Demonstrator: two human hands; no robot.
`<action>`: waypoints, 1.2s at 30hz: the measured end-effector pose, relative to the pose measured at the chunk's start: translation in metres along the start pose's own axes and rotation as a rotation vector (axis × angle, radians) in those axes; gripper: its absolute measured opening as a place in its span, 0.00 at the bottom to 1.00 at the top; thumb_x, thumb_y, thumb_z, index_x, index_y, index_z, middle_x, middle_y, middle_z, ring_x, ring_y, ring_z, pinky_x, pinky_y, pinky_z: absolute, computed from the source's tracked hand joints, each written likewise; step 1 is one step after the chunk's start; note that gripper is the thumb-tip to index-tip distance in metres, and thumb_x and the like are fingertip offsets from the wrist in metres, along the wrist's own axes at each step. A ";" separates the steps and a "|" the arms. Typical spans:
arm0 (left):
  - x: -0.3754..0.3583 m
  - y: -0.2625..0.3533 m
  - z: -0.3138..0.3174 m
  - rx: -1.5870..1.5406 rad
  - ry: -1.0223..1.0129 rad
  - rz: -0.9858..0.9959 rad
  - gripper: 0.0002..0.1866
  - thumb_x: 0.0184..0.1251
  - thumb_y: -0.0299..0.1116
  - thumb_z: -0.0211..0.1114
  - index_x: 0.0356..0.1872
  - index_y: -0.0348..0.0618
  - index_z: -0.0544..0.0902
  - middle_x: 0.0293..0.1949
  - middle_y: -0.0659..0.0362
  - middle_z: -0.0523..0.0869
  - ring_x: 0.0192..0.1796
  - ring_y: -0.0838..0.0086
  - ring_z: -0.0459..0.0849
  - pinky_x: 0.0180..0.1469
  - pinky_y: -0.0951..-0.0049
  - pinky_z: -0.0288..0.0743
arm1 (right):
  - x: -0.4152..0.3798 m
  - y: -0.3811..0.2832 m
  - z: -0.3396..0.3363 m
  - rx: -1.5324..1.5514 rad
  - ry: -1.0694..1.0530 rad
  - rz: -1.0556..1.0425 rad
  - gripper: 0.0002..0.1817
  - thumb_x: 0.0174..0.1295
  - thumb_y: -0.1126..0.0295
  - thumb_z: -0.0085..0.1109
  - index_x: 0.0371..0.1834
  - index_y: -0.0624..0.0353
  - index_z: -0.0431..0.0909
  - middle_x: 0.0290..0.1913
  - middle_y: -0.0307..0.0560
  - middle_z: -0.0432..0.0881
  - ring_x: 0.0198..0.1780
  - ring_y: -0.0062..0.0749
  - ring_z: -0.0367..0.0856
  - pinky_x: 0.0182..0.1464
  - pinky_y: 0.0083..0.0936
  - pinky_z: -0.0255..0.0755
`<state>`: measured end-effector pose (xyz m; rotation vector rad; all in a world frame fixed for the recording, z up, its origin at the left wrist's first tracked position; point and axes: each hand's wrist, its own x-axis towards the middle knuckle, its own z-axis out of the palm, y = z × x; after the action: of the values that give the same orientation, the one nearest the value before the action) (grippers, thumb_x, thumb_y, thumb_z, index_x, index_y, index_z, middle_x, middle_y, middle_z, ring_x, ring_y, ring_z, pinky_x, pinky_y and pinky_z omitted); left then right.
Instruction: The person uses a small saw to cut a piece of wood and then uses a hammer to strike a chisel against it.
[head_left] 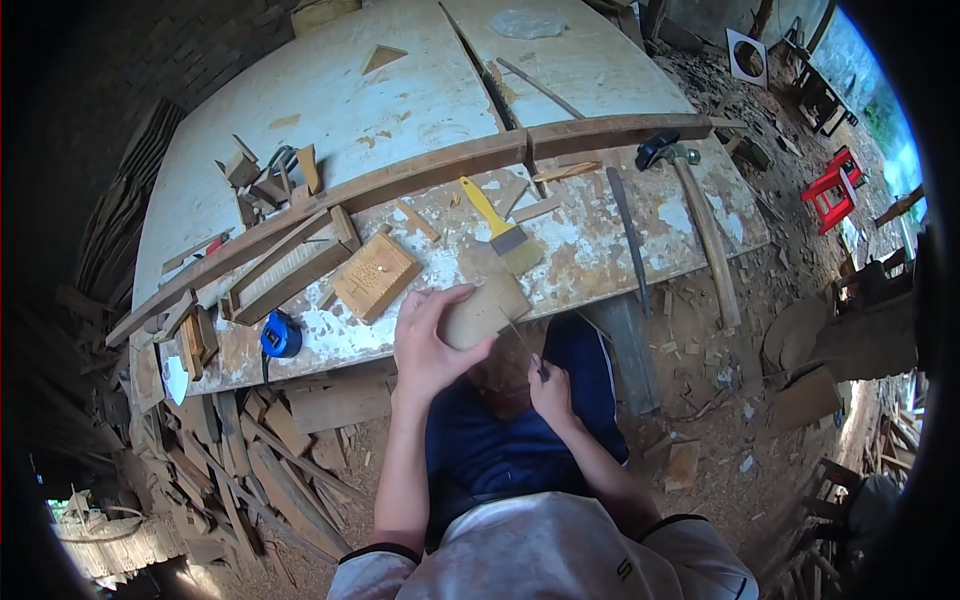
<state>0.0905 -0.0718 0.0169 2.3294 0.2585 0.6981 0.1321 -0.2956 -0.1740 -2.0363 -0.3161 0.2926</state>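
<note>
My left hand (432, 342) grips a flat, pale wooden board (485, 312) at the table's near edge, thumb and fingers on its left side. In my right hand (552, 396) is a slender tool with a dark handle (542, 372); its thin shaft reaches up to the board's right part. Whether it is a file or a blade is too small to tell. Left of the board sits a wooden block (376, 277) with small marks on top. A paintbrush (495, 222) with a yellow handle lies just beyond the board.
On the worktable (330, 345) are a blue tape measure (281, 335), a hammer (702, 225), a dark metal bar (630, 240) and an open wooden frame (290, 265). A long wooden rail (420, 165) crosses it. Scrap wood (285, 480) lies piled below; a red stool (832, 192) stands right.
</note>
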 end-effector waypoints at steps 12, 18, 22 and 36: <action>-0.007 -0.008 0.004 0.001 -0.004 0.022 0.37 0.41 0.37 0.93 0.60 0.43 0.93 0.51 0.57 0.95 0.53 0.62 0.87 0.63 0.62 0.82 | 0.010 -0.031 -0.004 -0.079 -0.066 -0.024 0.25 0.87 0.54 0.57 0.39 0.64 0.90 0.34 0.73 0.87 0.43 0.79 0.87 0.46 0.68 0.78; 0.000 -0.004 -0.001 -0.015 -0.009 0.024 0.38 0.40 0.37 0.93 0.60 0.44 0.93 0.51 0.57 0.95 0.54 0.61 0.88 0.63 0.61 0.82 | 0.007 0.019 0.016 -0.052 -0.002 -0.093 0.22 0.86 0.54 0.58 0.44 0.62 0.91 0.34 0.72 0.87 0.41 0.78 0.86 0.44 0.67 0.78; -0.002 -0.004 -0.001 -0.020 -0.018 -0.003 0.38 0.40 0.37 0.93 0.60 0.44 0.93 0.51 0.57 0.95 0.53 0.61 0.87 0.62 0.62 0.82 | 0.011 -0.034 -0.004 -0.030 -0.002 -0.071 0.23 0.86 0.55 0.57 0.41 0.62 0.91 0.33 0.72 0.87 0.40 0.80 0.86 0.44 0.68 0.78; -0.007 -0.004 0.002 0.005 -0.005 0.005 0.37 0.41 0.36 0.92 0.60 0.44 0.92 0.52 0.57 0.95 0.53 0.62 0.88 0.63 0.62 0.82 | 0.010 -0.025 -0.001 -0.063 -0.012 -0.049 0.23 0.87 0.55 0.58 0.46 0.65 0.91 0.34 0.72 0.88 0.42 0.76 0.88 0.43 0.64 0.79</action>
<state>0.0859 -0.0723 0.0102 2.3366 0.2527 0.6945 0.1396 -0.2819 -0.1522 -2.0865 -0.3862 0.2674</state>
